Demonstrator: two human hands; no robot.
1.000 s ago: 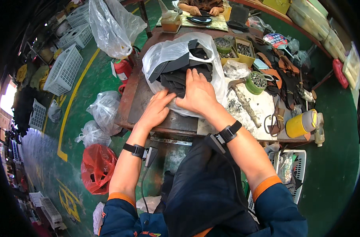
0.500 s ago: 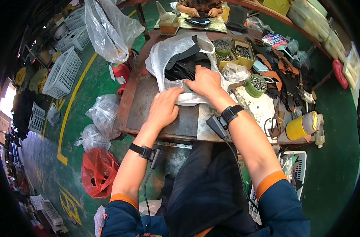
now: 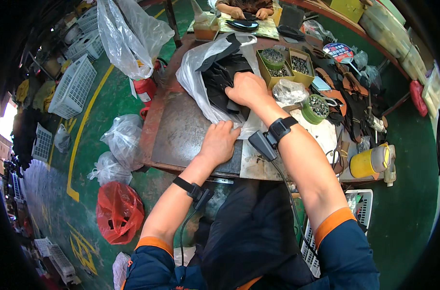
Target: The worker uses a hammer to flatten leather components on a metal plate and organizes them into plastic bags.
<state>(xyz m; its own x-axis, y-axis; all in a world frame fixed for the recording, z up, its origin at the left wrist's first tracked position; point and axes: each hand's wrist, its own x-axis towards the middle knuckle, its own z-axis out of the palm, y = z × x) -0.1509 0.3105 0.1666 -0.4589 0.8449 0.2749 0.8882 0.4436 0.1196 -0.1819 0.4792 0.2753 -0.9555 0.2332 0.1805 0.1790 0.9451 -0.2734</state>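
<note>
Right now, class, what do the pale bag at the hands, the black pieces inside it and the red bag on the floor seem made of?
The pale bag: thin, translucent plastic film, slightly shiny, judging by its creases. The black pieces: probably leather or synthetic sheet, mostly matt, from their flat shapes; fabric remains possible. The red bag: glossy plastic, given its crinkles and highlights.

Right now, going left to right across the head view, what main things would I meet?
Large white crate, red plastic bag, left hand at the near edge of the whitish bag, right hand on the black pieces, nearer green tub, yellow container.
</note>
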